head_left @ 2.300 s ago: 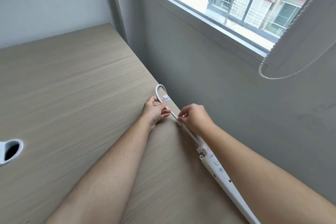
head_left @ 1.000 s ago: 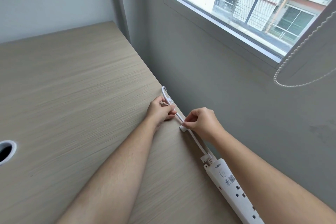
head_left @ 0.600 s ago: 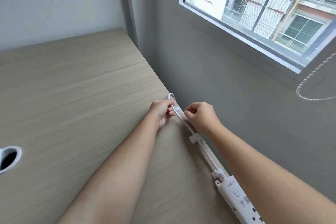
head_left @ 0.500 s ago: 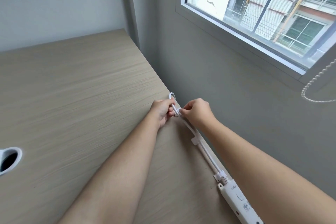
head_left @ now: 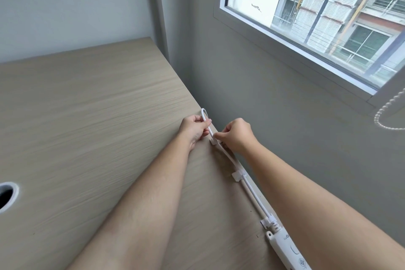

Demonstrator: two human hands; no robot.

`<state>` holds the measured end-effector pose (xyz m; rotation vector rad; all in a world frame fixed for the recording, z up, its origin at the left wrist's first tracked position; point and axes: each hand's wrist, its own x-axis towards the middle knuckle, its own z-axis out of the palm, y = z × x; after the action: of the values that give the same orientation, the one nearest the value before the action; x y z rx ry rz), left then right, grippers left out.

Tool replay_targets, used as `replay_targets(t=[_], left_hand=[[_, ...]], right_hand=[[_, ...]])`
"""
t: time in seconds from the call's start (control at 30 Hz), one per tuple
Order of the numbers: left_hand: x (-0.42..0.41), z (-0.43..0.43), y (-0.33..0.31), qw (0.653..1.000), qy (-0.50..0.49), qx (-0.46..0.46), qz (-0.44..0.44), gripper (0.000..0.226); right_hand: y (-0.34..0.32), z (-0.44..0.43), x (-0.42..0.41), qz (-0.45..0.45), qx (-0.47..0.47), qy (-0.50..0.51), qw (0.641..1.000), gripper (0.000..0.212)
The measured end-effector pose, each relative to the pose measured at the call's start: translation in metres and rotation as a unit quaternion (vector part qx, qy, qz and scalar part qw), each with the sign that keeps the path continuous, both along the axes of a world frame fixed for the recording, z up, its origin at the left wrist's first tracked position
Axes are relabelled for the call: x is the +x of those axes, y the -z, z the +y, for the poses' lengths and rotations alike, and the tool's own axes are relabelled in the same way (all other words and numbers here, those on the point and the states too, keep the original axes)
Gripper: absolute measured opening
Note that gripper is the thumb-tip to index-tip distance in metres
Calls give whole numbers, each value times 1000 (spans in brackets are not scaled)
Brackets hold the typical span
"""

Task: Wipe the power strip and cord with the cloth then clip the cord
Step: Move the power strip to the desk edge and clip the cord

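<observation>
A white power strip (head_left: pixel 287 250) lies along the desk's right edge by the wall, partly under my right forearm. Its white cord (head_left: pixel 252 193) runs up the edge through a clip at the strip's end (head_left: pixel 265 222) and a middle clip (head_left: pixel 237 176), then loops over the edge at the far end. My left hand (head_left: pixel 194 130) pinches the cord just below the loop. My right hand (head_left: pixel 235 135) pinches the cord at a third white clip (head_left: pixel 213 142), fingers pressed on it. No cloth is in view.
The light wood desk (head_left: pixel 87 127) meets a grey wall on its right and a pale wall at the back. A round cable hole (head_left: pixel 5 196) sits at the left edge. A window and a beaded blind chain (head_left: pixel 385 114) hang at the upper right.
My right hand left the middle clip and moved up the cord to the far clip beside my left hand. The cord now sits in the middle clip. The view shifted slightly.
</observation>
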<state>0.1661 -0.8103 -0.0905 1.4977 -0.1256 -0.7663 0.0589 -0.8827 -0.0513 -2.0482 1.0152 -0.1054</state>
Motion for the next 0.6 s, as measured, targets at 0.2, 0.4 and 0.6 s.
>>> replay_targets(t=[0.2, 0.4, 0.6], left_hand=[[1, -6, 1, 998, 2, 20, -51, 23], [1, -9, 6, 994, 5, 51, -101, 31], [1, -8, 6, 992, 6, 66, -110, 28]], right_hand=[[2, -1, 0, -10, -8, -5, 1000, 23], [3, 2, 0, -9, -31, -8, 999, 20], [6, 2, -1, -15, -23, -9, 1000, 24]])
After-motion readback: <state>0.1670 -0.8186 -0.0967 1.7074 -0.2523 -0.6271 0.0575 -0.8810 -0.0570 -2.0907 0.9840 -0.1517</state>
